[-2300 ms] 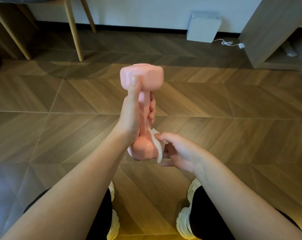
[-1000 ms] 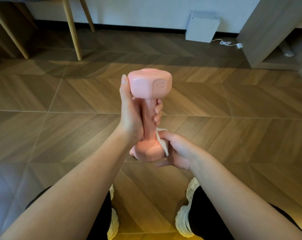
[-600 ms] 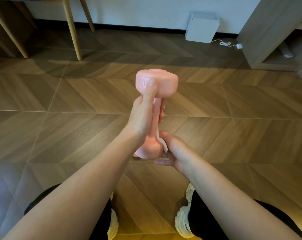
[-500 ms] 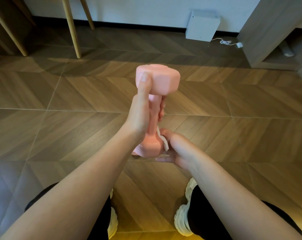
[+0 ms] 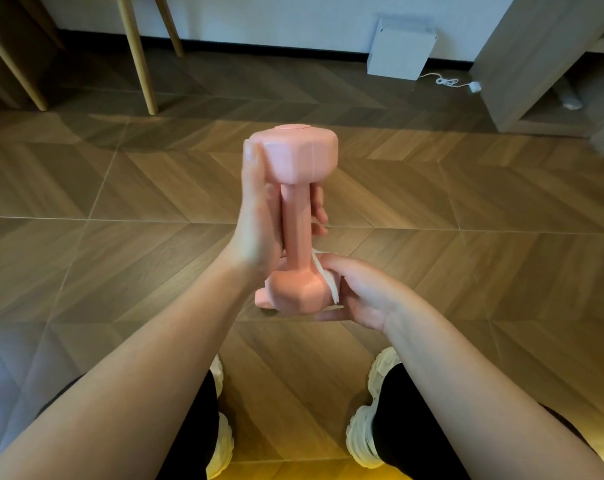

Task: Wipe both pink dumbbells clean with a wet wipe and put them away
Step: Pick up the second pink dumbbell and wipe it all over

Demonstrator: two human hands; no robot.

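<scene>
Above the wooden floor (image 5: 466, 258), between the knees, the left hand (image 5: 259, 230) grips the upright pink dumbbell (image 5: 298, 220) by its handle while the right hand (image 5: 359, 292) pinches a wet wipe (image 5: 330, 287) against its lower head, apparently mid-wipe; turning it to reach unwiped faces likely follows.

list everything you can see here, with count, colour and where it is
dumbbell: 1, pink, held upright mid-frame
wet wipe: 1, white, against the dumbbell's lower end
chair legs: several, light wood, top left
box: 1, white, against the far wall
cable: 1, white, floor beside the box
cabinet: 1, grey wood, top right
floor: wood herringbone
shoes: 2, white, bottom
left hand: on the handle
right hand: pressing the wipe
</scene>
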